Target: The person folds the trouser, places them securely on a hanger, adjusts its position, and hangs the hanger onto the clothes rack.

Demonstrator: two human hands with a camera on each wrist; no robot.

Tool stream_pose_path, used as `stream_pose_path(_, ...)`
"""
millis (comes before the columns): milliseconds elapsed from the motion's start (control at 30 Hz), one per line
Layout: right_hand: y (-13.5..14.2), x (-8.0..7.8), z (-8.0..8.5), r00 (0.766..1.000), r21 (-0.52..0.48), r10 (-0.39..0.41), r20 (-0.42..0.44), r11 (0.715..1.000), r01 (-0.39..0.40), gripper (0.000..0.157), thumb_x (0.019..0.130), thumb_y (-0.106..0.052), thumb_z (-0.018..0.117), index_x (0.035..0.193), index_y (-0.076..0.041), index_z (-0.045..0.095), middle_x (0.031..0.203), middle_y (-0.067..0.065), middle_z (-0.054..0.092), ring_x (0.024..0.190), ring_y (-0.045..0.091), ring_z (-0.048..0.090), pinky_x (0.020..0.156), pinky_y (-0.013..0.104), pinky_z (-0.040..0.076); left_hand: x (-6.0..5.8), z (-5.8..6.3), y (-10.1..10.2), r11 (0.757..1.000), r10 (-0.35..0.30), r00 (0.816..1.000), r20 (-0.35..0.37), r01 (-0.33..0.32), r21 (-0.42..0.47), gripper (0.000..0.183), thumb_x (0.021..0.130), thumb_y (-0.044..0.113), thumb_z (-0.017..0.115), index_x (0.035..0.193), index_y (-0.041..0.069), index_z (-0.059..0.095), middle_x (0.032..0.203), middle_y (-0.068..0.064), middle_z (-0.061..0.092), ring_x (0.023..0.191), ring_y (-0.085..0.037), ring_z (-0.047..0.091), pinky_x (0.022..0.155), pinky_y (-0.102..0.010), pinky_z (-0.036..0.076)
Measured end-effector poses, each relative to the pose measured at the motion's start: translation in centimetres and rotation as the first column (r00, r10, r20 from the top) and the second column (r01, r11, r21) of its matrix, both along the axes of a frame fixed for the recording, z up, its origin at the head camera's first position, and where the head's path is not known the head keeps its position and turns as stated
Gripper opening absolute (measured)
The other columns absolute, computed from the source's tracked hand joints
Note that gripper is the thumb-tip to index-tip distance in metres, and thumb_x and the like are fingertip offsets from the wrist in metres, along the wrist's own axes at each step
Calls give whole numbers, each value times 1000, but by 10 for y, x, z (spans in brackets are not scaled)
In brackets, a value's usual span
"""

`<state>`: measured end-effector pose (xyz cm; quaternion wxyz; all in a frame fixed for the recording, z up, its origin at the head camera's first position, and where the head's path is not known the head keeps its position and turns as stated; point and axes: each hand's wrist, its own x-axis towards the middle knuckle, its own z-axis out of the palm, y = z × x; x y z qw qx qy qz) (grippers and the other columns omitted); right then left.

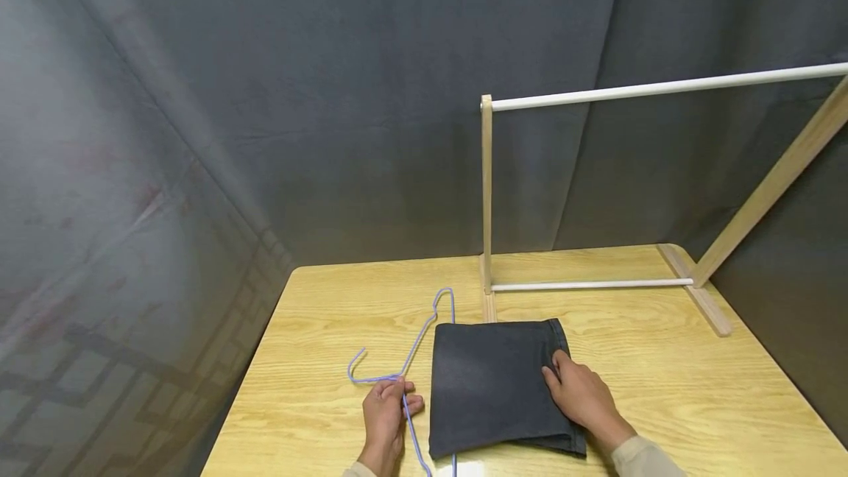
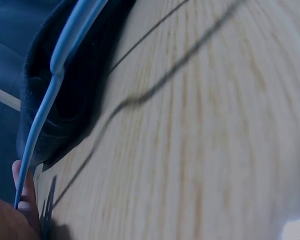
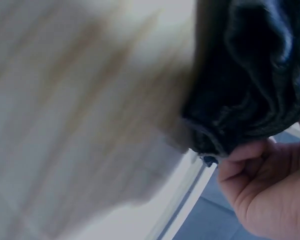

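Note:
My left hand [image 1: 387, 411] pinches a lavender-blue wire hanger [image 1: 419, 341] near its neck, where the hook [image 1: 371, 380] points left. In the left wrist view the hanger wire [image 2: 40, 120] runs up from the fingers over the tabletop. Folded dark trousers [image 1: 497, 381] lie to the right, covering the middle of the hanger's long bar, whose ends show above and below the cloth. My right hand [image 1: 583, 392] grips the right edge of the trousers, thumb on top. The right wrist view shows the layered, stitched cloth edge [image 3: 250, 90] beside the curled fingers.
A wooden garment rack with a white top rail [image 1: 662, 90] and a white lower rod [image 1: 589, 285] stands at the back right of the wood-grain table [image 1: 318, 322]. Grey curtains [image 1: 371, 131] hang behind and at the sides.

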<state>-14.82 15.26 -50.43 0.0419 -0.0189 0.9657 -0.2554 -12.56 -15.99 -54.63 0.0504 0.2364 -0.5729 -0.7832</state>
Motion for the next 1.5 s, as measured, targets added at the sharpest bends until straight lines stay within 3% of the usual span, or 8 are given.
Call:
stream_pose_path(300,-14,-3,30,987,-162,55,-150,983,-80,24,99,-28,50,82,-15,42,62,-4,37,47,6,31,47,20,25,1,-3,2,1000,11,1000,5,-11,-9,19,94,4,55,102,-13,51,80,-13,70,55,-17,67,56,-31,59)
stream_pose_path(633,-45,0,95,944,-353,132,-304,904,-240,21,99,-34,50,86,-18,45,62,-11,29,49,-1,29,50,18,29,2,1,5,993,79,996,28,-76,-86,12,93,-2,52,99,-13,51,80,-14,69,57,-21,70,60,-35,60)
stream_pose_path(800,-31,9,106,948,-384,93,-305,899,-212,19,99,-33,51,88,-19,48,62,-10,32,48,-1,29,48,19,30,4,0,7,994,81,996,39,-78,-83,16,91,-4,51,103,-13,51,81,-15,68,57,-21,69,60,-34,60)
stream_pose_path(967,4,15,88,968,-312,13,-250,945,-93,25,100,-35,47,84,-16,45,64,-7,32,50,1,29,48,19,28,1,-1,9,995,77,996,48,-74,-68,15,92,-2,52,102,-12,52,81,-16,70,58,-21,70,58,-34,60)
stream_pose_path(1100,27,13,56,990,-246,-37,-134,969,2,27,101,-33,46,85,-11,44,66,-4,35,51,4,32,49,20,28,0,1,7,995,69,997,38,-67,-69,15,94,-1,52,101,-13,50,81,-16,70,59,-21,70,60,-33,60)
stream_pose_path(1267,40,8,17,999,-181,-51,14,982,53,20,99,-27,50,90,-9,48,68,-2,43,54,7,38,51,21,31,1,3,6,998,56,997,44,-55,-41,15,94,0,51,104,-12,49,82,-14,69,60,-21,71,61,-33,60)
stream_pose_path(1367,42,7,4,998,-162,-50,33,985,54,17,98,-25,51,90,-10,48,69,-2,44,54,7,38,51,21,30,2,2,7,998,50,997,51,-49,-26,15,94,0,50,104,-11,49,83,-13,69,61,-21,71,62,-33,60)
stream_pose_path(1500,41,6,3,999,-173,-54,0,984,53,19,99,-27,49,91,-10,48,68,-1,43,53,8,38,50,21,30,2,1,7,999,38,998,57,-37,-22,16,95,1,50,106,-11,49,83,-12,69,62,-20,71,64,-33,60)
